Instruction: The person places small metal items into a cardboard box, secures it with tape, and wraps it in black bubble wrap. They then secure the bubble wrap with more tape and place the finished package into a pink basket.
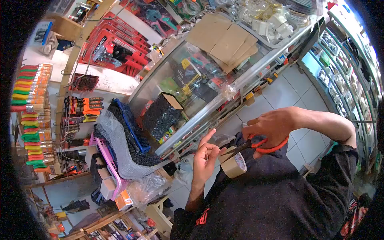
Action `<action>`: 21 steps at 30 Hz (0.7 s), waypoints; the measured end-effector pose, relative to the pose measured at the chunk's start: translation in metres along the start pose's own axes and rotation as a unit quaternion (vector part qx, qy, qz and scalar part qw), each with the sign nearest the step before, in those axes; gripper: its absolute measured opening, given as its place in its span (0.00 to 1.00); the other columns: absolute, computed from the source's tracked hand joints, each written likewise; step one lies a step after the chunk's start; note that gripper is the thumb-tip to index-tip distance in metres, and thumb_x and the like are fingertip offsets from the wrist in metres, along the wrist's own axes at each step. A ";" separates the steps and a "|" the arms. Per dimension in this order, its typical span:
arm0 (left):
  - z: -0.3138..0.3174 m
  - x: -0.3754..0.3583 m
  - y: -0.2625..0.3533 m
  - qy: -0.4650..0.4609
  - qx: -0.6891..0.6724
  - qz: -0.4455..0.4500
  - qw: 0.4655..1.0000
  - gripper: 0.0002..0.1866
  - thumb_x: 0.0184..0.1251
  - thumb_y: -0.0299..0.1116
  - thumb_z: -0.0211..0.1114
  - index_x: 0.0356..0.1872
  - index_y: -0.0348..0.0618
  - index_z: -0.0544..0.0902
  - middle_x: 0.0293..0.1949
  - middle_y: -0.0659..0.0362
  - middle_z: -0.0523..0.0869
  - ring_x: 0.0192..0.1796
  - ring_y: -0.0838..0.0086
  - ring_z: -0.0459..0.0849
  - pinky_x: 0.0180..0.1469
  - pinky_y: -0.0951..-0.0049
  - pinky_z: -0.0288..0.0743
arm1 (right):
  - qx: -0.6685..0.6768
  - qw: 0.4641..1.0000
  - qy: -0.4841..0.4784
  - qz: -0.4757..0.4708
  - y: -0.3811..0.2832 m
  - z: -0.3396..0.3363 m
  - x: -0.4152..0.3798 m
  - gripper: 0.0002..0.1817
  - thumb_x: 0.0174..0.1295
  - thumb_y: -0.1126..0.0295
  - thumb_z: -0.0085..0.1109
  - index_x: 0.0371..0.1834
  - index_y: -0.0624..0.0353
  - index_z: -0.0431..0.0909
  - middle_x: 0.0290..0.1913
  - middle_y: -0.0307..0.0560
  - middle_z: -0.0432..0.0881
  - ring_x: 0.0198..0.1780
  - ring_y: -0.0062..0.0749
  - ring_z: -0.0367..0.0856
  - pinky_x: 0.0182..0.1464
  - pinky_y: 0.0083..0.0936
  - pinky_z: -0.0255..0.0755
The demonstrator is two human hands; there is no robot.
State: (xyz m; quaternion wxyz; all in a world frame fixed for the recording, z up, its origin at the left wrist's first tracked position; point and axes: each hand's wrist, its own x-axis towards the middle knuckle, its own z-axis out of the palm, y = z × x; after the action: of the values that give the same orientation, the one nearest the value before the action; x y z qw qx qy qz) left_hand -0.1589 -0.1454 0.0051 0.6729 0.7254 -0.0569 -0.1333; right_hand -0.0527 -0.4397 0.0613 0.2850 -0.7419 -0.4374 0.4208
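Scissors with orange-red handles (pixel 272 147) are in my right hand (pixel 270 127), its fingers through the loops. Their dark blades point toward my left hand (pixel 206 158), across the upper edge of a roll of brown packing tape (pixel 233 167). That roll is close in front of my dark shirt, its printed inner core partly showing. My left hand's thumb and curled fingers pinch at the tape's edge beside the blade tips, while the index finger sticks out. The pinched bit of tape is mostly hidden.
A package in black bubble wrap (pixel 162 116) stands on the glass display counter (pixel 192 124). Flattened cardboard (pixel 224 40) lies farther along it. Clear bubble wrap (pixel 128 148) drapes over a pink crate (pixel 116 180). Paint brushes (pixel 34 120) hang at left; stocked shelves (pixel 340 76) line the right.
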 end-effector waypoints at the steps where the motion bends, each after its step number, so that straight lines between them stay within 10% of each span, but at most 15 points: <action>1: 0.001 0.000 0.002 0.004 -0.004 0.004 1.000 0.12 0.82 0.33 0.60 0.42 0.30 0.78 0.79 0.43 0.64 0.59 0.72 0.85 0.61 0.62 0.86 | -0.015 1.000 0.002 -0.002 -0.002 -0.003 -0.002 0.40 0.60 0.34 0.69 0.56 0.61 0.74 0.48 0.60 0.82 0.53 0.62 0.83 0.55 0.50 0.76; 21: -0.013 0.003 0.032 -0.006 0.048 -0.005 0.999 0.09 0.76 0.30 0.67 0.40 0.32 0.82 0.75 0.45 0.71 0.45 0.78 0.89 0.42 0.81 0.78 | -0.074 0.995 0.048 -0.056 -0.013 0.007 0.016 0.45 0.57 0.28 0.67 0.57 0.59 0.68 0.50 0.58 0.77 0.45 0.62 0.84 0.47 0.50 0.79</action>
State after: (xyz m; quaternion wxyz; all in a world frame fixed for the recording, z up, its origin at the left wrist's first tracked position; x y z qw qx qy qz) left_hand -0.1497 -0.1362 0.0375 0.6361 0.7565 -0.0639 -0.1382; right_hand -0.0606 -0.4194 0.0624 0.2736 -0.7544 -0.4942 0.3343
